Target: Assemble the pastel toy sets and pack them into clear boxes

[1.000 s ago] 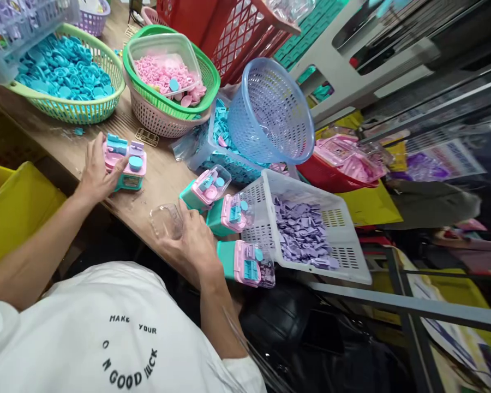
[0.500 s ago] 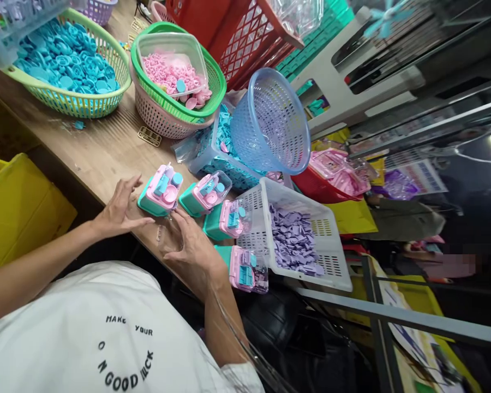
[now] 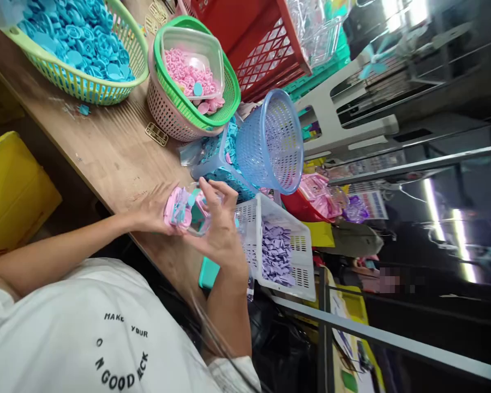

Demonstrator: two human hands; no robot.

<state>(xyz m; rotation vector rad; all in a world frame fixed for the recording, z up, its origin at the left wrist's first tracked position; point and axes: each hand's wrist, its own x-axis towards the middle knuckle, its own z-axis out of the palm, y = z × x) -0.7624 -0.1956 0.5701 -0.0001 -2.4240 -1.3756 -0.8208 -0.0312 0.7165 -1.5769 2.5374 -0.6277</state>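
Observation:
My left hand [image 3: 151, 212] is wrapped round a small pink and teal toy box [image 3: 179, 208] near the front edge of the wooden table. Right beside it, my right hand [image 3: 221, 232] grips a clear plastic cover [image 3: 197, 215] between thumb and fingers, its open side facing the toy box. Other pink and teal toy boxes stand behind my right hand, mostly hidden by it. The teal base of one more box [image 3: 208, 273] shows next to my right wrist.
Baskets line the table's far side: a yellow-green one [image 3: 85, 90] with blue parts, a green one [image 3: 233, 90] with pink parts, and a blue one [image 3: 249, 147]. A white crate [image 3: 306, 256] holds purple pieces. Yellow bins [image 3: 16, 196] are at left.
My left hand has closed round the nearest toy box. My right hand has come up from the table edge with the clear cover, beside the box. The camera view has shifted.

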